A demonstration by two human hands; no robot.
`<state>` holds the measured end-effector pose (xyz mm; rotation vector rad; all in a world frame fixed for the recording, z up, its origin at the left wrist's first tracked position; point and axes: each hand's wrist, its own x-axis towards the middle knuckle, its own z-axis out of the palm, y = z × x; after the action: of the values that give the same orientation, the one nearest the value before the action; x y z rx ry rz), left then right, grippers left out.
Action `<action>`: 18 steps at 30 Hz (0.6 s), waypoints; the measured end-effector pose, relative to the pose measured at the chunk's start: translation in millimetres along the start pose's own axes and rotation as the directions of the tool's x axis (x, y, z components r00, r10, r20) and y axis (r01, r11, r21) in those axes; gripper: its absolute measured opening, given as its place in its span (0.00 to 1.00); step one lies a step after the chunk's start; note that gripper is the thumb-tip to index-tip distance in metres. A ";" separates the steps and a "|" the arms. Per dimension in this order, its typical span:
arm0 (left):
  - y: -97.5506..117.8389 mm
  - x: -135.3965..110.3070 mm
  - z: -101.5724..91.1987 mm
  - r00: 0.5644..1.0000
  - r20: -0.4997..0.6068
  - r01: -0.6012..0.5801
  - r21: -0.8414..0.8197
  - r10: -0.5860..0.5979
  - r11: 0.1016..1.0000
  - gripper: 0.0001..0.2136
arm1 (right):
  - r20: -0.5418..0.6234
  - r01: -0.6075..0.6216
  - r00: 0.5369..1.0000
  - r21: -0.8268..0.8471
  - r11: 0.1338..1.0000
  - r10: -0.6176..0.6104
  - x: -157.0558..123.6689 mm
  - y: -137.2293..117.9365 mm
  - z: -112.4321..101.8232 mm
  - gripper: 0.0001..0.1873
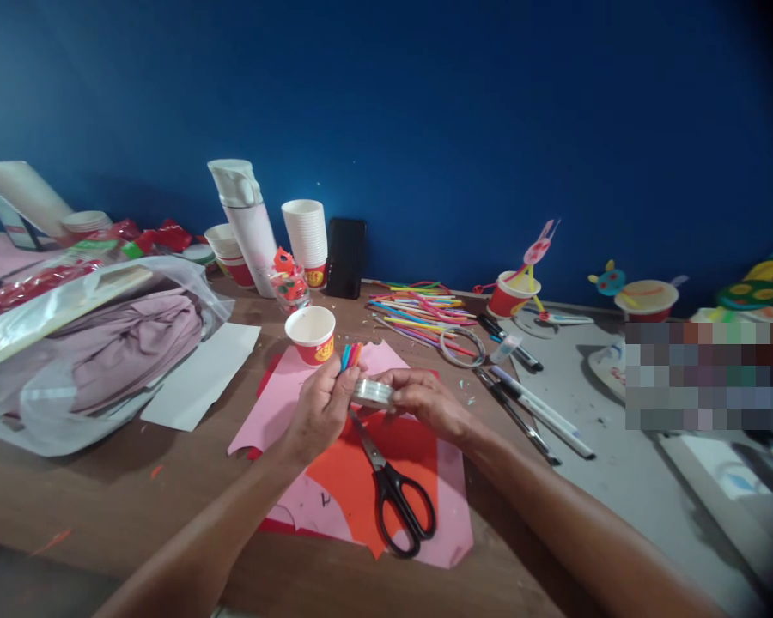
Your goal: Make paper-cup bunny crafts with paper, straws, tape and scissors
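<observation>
My left hand (322, 399) is closed around a small bundle of blue and orange-red strips (351, 356), whose ends stick up above the thumb. A roll of clear tape (372, 393) sits between both hands, with my right hand (429, 399) gripping its right side. The left fingertips touch the roll's other edge. Below them, black-handled scissors (396, 498) lie on orange paper (335, 472), which rests over pink paper (454, 524). Just behind my left hand stands a red and white paper cup (310, 335), upright.
Colourful pipe cleaners (418, 313) lie in a pile at the back. Stacked cups (306, 240), a white bottle (248, 223) and a black phone (346, 257) stand by the blue wall. Pens (541, 412) are at right. A plastic bag (103, 352) fills the left.
</observation>
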<state>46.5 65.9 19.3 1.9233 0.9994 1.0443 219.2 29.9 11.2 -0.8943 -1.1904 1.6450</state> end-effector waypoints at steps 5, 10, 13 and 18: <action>-2.3 -0.8 0.6 0.999 0.019 0.051 -0.031 -0.050 0.998 0.13 | -0.040 -0.026 0.999 0.037 0.999 0.027 1.5 1.3 -0.1 0.10; 0.4 0.4 -0.1 0.999 0.021 0.048 0.029 -0.048 0.998 0.13 | -0.037 -0.002 0.999 -0.008 1.000 0.002 1.1 4.9 -2.9 0.08; 1.4 0.5 -0.3 0.998 0.020 0.052 0.036 -0.053 0.998 0.13 | -0.033 0.008 0.999 0.002 1.000 -0.008 1.4 9.2 -4.8 0.08; 0.8 -0.3 0.3 0.998 0.031 0.058 0.026 -0.059 0.998 0.12 | -0.039 0.016 0.999 0.003 1.000 -0.016 2.5 13.9 -5.5 0.07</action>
<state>46.9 65.2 19.7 1.9135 1.0496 0.9690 220.0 32.0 -3.8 -0.9081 -1.1652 1.6096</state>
